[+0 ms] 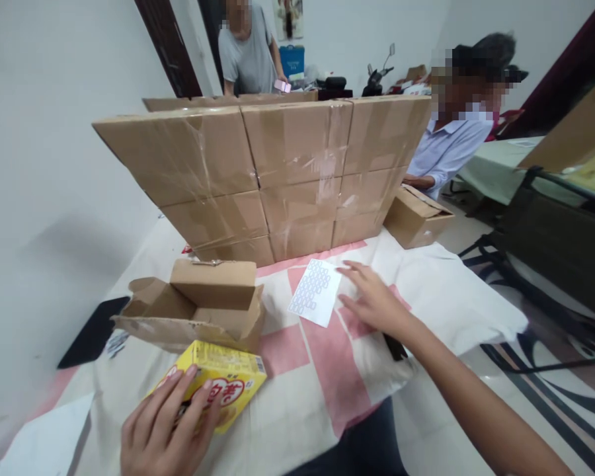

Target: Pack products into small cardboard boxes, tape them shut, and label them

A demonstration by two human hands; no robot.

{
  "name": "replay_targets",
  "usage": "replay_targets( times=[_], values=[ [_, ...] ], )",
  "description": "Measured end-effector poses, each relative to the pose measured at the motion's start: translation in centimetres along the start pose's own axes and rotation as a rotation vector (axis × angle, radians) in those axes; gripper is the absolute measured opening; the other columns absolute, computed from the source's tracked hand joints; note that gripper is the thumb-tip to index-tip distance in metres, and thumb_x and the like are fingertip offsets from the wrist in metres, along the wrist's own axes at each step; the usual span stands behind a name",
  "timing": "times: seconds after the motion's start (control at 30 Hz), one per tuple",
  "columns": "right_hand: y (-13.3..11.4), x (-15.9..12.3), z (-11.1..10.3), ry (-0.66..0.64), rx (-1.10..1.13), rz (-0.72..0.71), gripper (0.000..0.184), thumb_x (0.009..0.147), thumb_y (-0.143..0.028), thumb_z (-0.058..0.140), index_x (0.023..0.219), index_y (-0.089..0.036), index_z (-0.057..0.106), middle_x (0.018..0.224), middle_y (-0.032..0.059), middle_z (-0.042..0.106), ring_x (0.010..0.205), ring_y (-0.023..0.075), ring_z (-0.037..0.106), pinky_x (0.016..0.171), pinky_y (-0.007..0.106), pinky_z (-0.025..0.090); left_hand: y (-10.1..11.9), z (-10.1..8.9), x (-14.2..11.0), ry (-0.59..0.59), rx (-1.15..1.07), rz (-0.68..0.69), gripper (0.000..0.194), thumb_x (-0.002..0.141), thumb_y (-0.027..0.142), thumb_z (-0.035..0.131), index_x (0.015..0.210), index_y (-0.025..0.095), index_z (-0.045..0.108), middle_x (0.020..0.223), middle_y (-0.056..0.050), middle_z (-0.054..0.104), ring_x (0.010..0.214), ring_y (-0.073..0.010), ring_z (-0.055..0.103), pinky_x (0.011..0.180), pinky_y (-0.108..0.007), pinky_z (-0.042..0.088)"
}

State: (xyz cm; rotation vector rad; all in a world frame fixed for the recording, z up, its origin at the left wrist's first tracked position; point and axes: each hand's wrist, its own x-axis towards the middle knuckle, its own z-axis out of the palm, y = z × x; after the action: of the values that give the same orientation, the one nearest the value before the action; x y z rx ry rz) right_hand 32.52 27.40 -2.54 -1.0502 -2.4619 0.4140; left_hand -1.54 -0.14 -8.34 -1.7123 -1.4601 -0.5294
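Observation:
My left hand grips a small yellow box with red print, low at the near edge of the table, fingers wrapped over its top. My right hand reaches out flat with fingers spread, its fingertips touching or just beside a white sheet of small stickers lying on the cloth. An open brown carton with raised flaps sits just behind the yellow box.
A wall of stacked, taped cardboard boxes stands across the back of the cloth-covered table. A smaller carton lies at the right, a black phone at the left. Two other people are behind the boxes.

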Motion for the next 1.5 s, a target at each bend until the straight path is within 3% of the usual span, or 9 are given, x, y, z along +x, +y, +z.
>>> replay_targets(
  times=[0.1,0.17,0.47,0.63,0.77,1.03,1.13,1.3,1.5],
  values=[
    [4.5,-3.6,-0.6,-0.102,-0.242,0.516,0.073,0.092,-0.05,0.062,0.152,-0.012,0.046,0.147,0.0276,0.053,0.137,0.0482,0.05,0.109,0.065,0.042,0.0,0.1,0.2,0.026,0.033,0.045,0.054,0.069,0.026,0.092,0.117,0.02,0.069,0.122,-0.015,0.075,0.107,-0.0316,0.071,0.096,-0.042,0.051],
    [6.2,-5.4,-0.4,-0.225,-0.173,0.655,0.072,0.095,-0.055,0.057,0.15,-0.01,0.048,0.139,0.0262,0.06,0.131,0.0441,0.058,0.107,0.057,0.046,0.2,0.3,0.5,0.032,0.046,0.058,0.056,0.068,0.027,0.092,0.118,0.019,0.07,0.122,-0.016,0.075,0.105,-0.0323,0.071,0.094,-0.042,0.05],
    [7.2,-6.6,1.1,-0.135,0.048,0.662,0.057,0.084,-0.042,0.068,0.134,-0.013,0.061,0.136,0.0163,0.066,0.126,0.0294,0.064,0.1,0.034,0.049,1.0,0.0,0.7,0.012,0.05,0.065,0.063,0.072,0.029,0.089,0.13,0.018,0.067,0.124,-0.016,0.074,0.107,-0.0329,0.07,0.094,-0.043,0.048],
    [6.4,-4.6,-0.4,-0.102,-0.272,0.701,0.056,0.084,-0.046,0.068,0.127,-0.011,0.063,0.108,0.0173,0.072,0.107,0.0334,0.067,0.092,0.039,0.047,1.2,-0.3,-0.1,-0.03,0.014,0.012,0.067,0.075,0.029,0.087,0.137,0.021,0.063,0.127,-0.015,0.073,0.11,-0.0347,0.069,0.099,-0.047,0.048],
    [6.4,-1.6,-0.4,-0.043,-0.578,0.725,0.052,0.085,-0.046,0.071,0.121,-0.01,0.064,0.115,0.0238,0.064,0.116,0.0397,0.056,0.083,0.038,0.045,1.7,0.0,0.2,-0.085,-0.031,-0.115,0.066,0.079,0.026,0.084,0.14,0.028,0.06,0.132,-0.012,0.071,0.116,-0.0346,0.068,0.102,-0.049,0.047],
    [5.0,1.7,2.6,-0.13,-0.712,0.556,0.041,0.1,-0.041,0.059,0.121,-0.009,0.068,0.127,0.0259,0.062,0.126,0.0424,0.05,0.098,0.048,0.04,0.8,0.6,0.2,-0.062,-0.022,-0.037,0.073,0.075,0.03,0.086,0.142,0.026,0.058,0.142,-0.013,0.065,0.118,-0.035,0.067,0.099,-0.048,0.051],
    [2.5,1.7,3.4,-0.078,-0.665,0.439,0.041,0.099,-0.04,0.059,0.125,-0.01,0.068,0.141,0.0256,0.057,0.136,0.0464,0.044,0.109,0.059,0.034,0.1,-0.8,0.1,-0.166,-0.121,-0.27,0.083,0.081,0.037,0.079,0.155,0.025,0.043,0.154,-0.017,0.054,0.125,-0.04,0.062,0.102,-0.055,0.051],
    [-3.5,2.6,6.0,-0.232,-0.08,-0.04,0.069,0.095,-0.051,0.064,0.154,-0.02,0.043,0.155,0.0181,0.049,0.145,0.0341,0.044,0.118,0.054,0.037,-3.1,-2.9,-0.9,-0.363,-0.236,-0.773,0.08,0.087,0.061,0.06,0.155,0.022,0.042,0.138,-0.018,0.063,0.119,-0.0454,0.061,0.1,-0.068,0.051],
    [-11.1,5.6,9.8,-0.039,0.1,-0.555,0.095,0.086,-0.073,0.065,0.158,-0.017,0.038,0.168,0.0232,0.027,0.156,0.043,0.02,0.121,0.065,0.027,-6.3,-3.9,-5.1,-0.43,-0.341,-0.929,0.057,0.079,0.064,0.067,0.129,0.037,0.065,0.125,-0.009,0.062,0.12,-0.042,0.062,0.1,-0.063,0.056]
  ],
)
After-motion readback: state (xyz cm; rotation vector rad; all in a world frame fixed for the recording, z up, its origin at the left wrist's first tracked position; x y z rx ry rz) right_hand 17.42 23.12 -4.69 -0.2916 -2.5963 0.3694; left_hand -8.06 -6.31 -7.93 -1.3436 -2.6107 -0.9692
